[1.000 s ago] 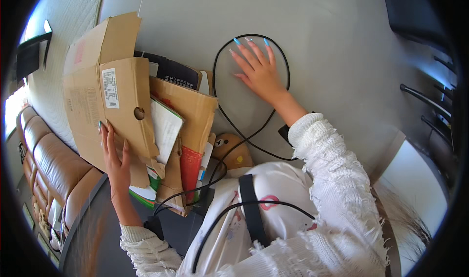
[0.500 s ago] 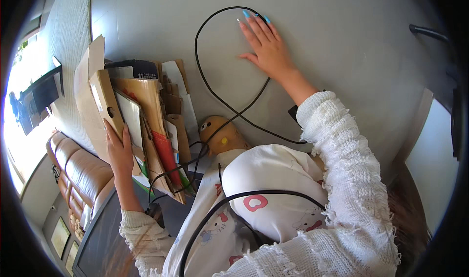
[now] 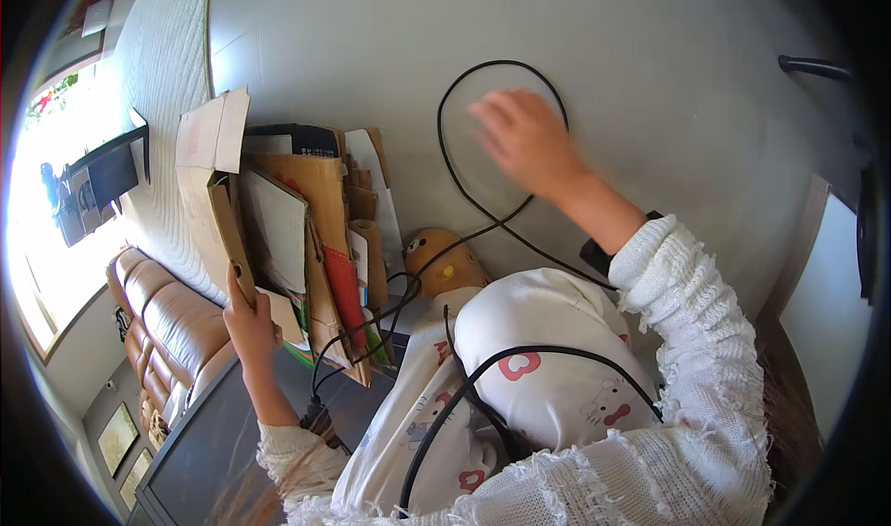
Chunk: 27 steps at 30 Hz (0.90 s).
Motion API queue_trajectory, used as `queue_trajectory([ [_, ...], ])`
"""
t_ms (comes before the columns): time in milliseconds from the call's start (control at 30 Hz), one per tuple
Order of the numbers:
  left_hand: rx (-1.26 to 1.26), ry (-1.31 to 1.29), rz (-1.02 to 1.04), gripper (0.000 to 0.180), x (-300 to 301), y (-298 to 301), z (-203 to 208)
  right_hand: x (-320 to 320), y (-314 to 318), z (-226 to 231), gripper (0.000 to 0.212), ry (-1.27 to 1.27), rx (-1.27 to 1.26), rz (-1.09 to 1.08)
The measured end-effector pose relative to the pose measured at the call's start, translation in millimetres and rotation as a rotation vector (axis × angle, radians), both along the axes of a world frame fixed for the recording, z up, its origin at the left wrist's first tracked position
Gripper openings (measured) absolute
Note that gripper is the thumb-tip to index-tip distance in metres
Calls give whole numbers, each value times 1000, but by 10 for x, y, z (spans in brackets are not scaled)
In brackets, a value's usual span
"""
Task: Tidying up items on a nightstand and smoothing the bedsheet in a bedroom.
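Note:
At the left end of a bundle of flattened cartons, my left hand (image 3: 251, 329) is closed on the lower edge of a brown cardboard box (image 3: 202, 197) with a raised flap. The bundle of cardboard (image 3: 320, 187) stands on edge beside it, with red, green and white pieces among the brown. Over the pale grey surface, my right hand (image 3: 531, 144) is in mid-motion, its fingers smeared. It appears over a loop of black cable (image 3: 444, 127); I cannot tell whether they touch. More cable crosses the cardboard and my lap.
A brown animal-faced slipper (image 3: 453, 259) lies beside the cardboard, near my patterned white trousers (image 3: 548, 368). A black block (image 3: 594, 257) sits by my right sleeve. Left are a tan leather sofa (image 3: 176, 313) and a dark cabinet (image 3: 209, 438). A black leg-like bar (image 3: 812, 66) is at far right.
My right hand has come off the grey surface and drawn back toward me. The box in my left hand has tilted away from the bundle, opening a gap. The whole view has shifted a little.

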<state>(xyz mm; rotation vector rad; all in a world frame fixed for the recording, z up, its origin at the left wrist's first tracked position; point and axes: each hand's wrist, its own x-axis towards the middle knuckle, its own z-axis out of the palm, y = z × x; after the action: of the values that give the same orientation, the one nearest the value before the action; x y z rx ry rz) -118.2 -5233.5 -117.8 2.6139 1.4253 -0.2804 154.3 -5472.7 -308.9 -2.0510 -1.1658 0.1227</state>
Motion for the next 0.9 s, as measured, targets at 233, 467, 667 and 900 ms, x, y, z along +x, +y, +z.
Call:
queue_trajectory([
  [233,3,18,50,46,-92,-219,30,-698,969,-181,34,1126,-301,322],
  [467,-24,-160,181,38,-209,-127,5,-965,1200,-385,49,1854,-250,-16],
  [667,-135,-375,265,15,-206,-33,120,-942,1264,-412,40,2098,-171,-23],
  [900,-206,-374,381,11,-225,-1,140,-884,1284,-482,22,2116,-215,30],
])
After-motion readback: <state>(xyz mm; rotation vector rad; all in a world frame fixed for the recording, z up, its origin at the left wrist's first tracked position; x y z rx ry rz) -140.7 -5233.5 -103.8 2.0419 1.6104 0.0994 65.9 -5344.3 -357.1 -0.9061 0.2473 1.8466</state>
